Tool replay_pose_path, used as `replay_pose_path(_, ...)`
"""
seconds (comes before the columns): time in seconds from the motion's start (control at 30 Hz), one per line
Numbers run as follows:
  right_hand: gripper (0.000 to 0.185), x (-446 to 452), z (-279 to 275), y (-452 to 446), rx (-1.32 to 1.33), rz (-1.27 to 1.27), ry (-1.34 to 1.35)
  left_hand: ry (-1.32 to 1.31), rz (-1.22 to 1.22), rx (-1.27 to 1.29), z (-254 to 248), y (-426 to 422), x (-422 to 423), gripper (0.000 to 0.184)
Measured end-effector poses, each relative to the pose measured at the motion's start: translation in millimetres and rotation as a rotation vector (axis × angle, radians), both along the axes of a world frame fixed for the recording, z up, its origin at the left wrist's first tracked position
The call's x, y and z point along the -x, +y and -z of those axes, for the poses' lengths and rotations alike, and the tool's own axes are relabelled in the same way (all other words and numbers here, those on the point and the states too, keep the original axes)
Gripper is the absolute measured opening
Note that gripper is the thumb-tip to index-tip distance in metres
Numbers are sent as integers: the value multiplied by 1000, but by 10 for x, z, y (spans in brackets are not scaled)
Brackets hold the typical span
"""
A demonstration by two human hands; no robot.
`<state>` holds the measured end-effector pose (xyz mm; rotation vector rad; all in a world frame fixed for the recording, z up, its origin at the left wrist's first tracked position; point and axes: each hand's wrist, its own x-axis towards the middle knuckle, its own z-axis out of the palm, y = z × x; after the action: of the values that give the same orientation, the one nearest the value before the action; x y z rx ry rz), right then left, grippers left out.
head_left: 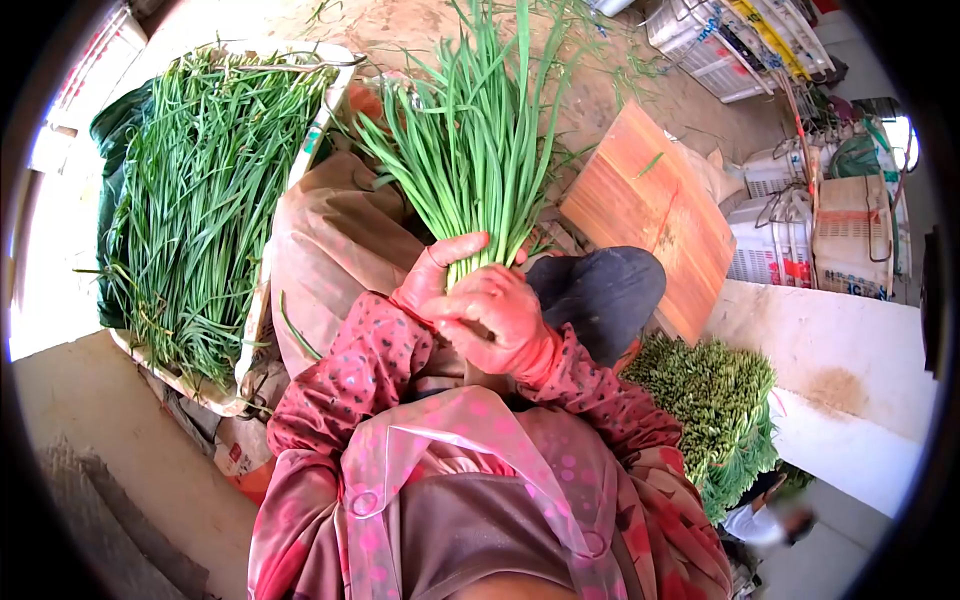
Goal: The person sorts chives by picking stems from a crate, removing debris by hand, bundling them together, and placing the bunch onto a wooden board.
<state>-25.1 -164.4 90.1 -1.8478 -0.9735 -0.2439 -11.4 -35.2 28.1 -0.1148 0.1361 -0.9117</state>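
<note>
A bunch of garlic chives (480, 150) stands upright in front of my body, its long green leaves fanning out away from me. My left hand (432, 275), in a reddish glove, is closed around the lower stems with its thumb lying across them. My right hand (500, 320), gloved alike, is closed at the base of the bunch, its fingers curled over the stem ends. The cut ends are hidden behind the right hand. On my left a white-rimmed crate (258, 300) is heaped with loose garlic chives (200, 200).
A wooden board (655, 215) leans right of my knee. Below it stand packed chive bundles (705, 400), stem ends up, beside a white ledge (830, 360). White plastic baskets (770, 235) line the right side. Leaf scraps litter the dirt floor (600, 90).
</note>
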Motion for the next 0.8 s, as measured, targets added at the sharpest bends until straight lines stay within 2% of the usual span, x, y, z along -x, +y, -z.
replay_pose_path(0.07, 19, 52, -75, -3, 65, -99, 75, -16, 21, -306, 39, -2, -11, 38)
replay_pose_path(0.1, 18, 53, -68, -6, 59, -134, 116, 18, 23, -424, -105, -9, -20, 25)
replay_pose_path(0.23, 17, 14, -121, 67, 31, -191, 197, -69, 19, -439, -201, -27, -35, 25)
replay_pose_path(0.3, 17, -103, -281, 126, -74, -298, 132, 91, 104, -564, -404, -39, -38, 18)
replay_pose_path(0.33, 17, -186, -430, 114, -68, -281, 126, 78, 118, -588, -434, -61, -39, 18)
replay_pose_path(0.4, 22, -402, -776, 127, 287, -380, -1, -86, 170, -602, -481, -106, -88, 19)
replay_pose_path(0.47, 30, -652, -966, 241, 517, -458, -145, -323, 240, -642, -529, -202, -119, 20)
replay_pose_path(0.5, 35, -759, -980, 245, 573, -509, -31, -464, 282, -675, -551, -254, -142, 20)
replay_pose_path(0.53, 43, -823, -1108, 225, 723, -495, -147, -608, 335, -708, -586, -294, -167, 21)
replay_pose_path(0.6, 54, -986, -1220, 130, 1217, -558, 285, -929, 508, -789, -677, -328, -257, 22)
replay_pose_path(0.63, 54, -1001, -1197, 6, 1219, -561, 302, -1113, 631, -815, -724, -331, -320, 23)
replay_pose_path(0.67, 59, -994, -1168, -198, 1222, -615, 721, -1296, 783, -807, -777, -281, -381, 27)
replay_pose_path(0.7, 64, -960, -1114, -373, 1194, -660, 1142, -1196, 811, -727, -705, -182, -349, 28)
replay_pose_path(0.73, 64, -864, -1005, -492, 1268, -570, 1289, -1089, 833, -650, -625, -50, -308, 29)
replay_pose_path(0.77, 64, -685, -786, -667, 1014, -617, 1400, -1077, 876, -587, -415, 12, -240, 23)
replay_pose_path(0.8, 66, -466, -511, -806, 755, -657, 1501, -1018, 1097, -494, -301, 64, -253, 59)
